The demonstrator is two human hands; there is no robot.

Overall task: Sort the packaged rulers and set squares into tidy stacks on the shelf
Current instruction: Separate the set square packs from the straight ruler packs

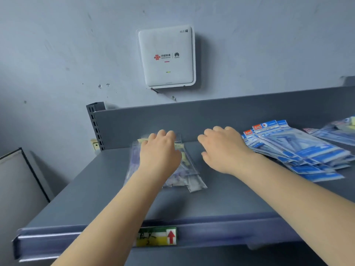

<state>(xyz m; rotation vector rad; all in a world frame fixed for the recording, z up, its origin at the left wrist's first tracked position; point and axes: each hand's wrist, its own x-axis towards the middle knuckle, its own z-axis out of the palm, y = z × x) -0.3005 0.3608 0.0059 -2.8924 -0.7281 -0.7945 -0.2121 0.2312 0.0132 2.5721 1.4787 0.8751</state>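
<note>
While the left hand is pressing flat on the clear-packaged rulers on the shelf, the right hand is hovering, grip loosely curled, empty, beside the blue-packaged set squares.

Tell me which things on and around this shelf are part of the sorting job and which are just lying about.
Part of the job:
- clear-packaged stack under the left hand
- blue-packaged pile beside the right hand
- further packets at far right
- shelf

Just lying about:
- wall router
- shelf-edge label
- wall socket
</note>
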